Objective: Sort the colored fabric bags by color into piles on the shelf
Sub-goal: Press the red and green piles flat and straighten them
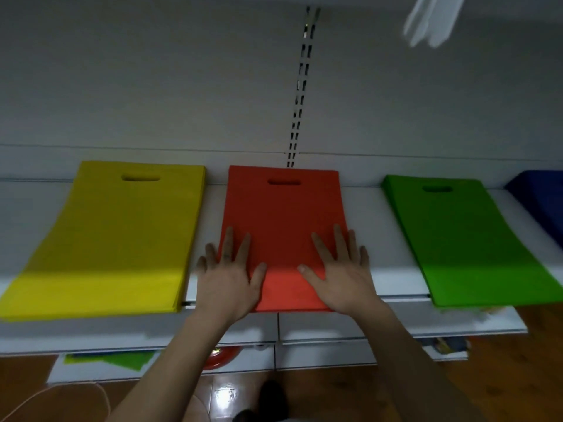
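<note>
From the head view, we laid our left hand [227, 280] and right hand [339, 275] flat on the near end of the red pile [283, 214], fingers spread wide and gripping nothing, probably to square and flatten it. It sat on the white shelf [393, 239] between the yellow pile [122, 236] on the left and the green pile [463, 239] on the right (each lying apart, presumably so colours stay separate). A blue pile [539, 196] at far right was cut off, and green fabric [112, 359] below the shelf was barely visible.
</note>
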Available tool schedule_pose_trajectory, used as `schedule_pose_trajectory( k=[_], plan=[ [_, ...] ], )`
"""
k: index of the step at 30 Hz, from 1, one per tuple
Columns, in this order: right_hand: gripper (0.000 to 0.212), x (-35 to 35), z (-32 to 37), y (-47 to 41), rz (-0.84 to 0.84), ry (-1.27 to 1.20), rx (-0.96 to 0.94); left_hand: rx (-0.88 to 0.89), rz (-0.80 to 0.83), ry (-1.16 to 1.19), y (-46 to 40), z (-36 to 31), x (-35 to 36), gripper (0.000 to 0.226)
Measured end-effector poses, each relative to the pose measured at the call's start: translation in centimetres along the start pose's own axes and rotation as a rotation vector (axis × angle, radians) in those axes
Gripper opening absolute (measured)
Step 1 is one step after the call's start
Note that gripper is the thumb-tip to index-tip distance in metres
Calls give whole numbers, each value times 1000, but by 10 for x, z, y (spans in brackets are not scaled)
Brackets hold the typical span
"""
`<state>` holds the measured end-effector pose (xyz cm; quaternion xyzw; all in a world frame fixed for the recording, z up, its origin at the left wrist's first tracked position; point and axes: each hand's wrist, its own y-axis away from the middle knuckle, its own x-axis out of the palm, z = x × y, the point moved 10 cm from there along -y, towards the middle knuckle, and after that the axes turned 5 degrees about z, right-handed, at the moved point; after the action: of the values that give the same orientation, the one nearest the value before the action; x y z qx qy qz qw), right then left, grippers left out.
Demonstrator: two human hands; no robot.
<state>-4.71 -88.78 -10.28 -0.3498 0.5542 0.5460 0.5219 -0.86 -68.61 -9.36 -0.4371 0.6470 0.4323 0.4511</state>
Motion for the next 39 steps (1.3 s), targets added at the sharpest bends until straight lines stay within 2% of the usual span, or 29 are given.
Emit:
schedule_pose_trajectory(
  k=[4, 6, 8, 13, 15, 17, 20, 23, 25, 29, 31, 33, 36, 38, 39],
  plan=[
    [78, -32, -25, 25, -111, -269, 173, -109, -63, 220, 17, 24, -19, 73],
    [75, -25, -37, 37, -81, -435, 241, -127, 3, 191, 30, 28, -14, 74],
    [68, -13, -33, 42, -36, -487, 242, -101, 55, 140, 38, 21, -7, 74],
    [69, -12, -24, 38, -63, -371, 283, -68, 93, 204, 36, 9, -5, 72],
    [70, -12, -24, 40, -39, -297, 305, -76, 83, 147, 35, 13, -9, 71],
    [74, -18, -21, 40, -50, -124, 322, -76, 22, 31, 33, 13, -17, 73],
    [73, -32, 3, 21, -105, 38, 172, 19, -93, -51, 20, -10, -26, 74],
    [71, -8, 16, 4, 24, 23, 62, 48, 5, -39, 12, -22, -2, 79],
    [72, 6, 13, 4, 17, -20, 56, 51, 42, -47, 13, -22, 14, 81],
    [74, 12, 11, 1, 74, -54, 29, -53, 175, -148, -3, -21, 13, 74],
    [76, -4, 9, 4, 60, -100, -4, -114, 130, -172, -9, -41, -10, 73],
    [76, -36, -5, 12, -44, -157, -43, -107, -49, -132, -13, -76, -32, 69],
    [75, -70, -67, 17, -252, -128, -54, 67, -258, 13, -14, -149, -41, 58],
    [73, -85, -132, 5, -326, -108, 9, 116, -215, 110, -25, -195, -31, 64],
    [73, -86, -166, -7, -295, -102, 34, 124, -160, 151, -33, -218, -22, 67]
  ],
)
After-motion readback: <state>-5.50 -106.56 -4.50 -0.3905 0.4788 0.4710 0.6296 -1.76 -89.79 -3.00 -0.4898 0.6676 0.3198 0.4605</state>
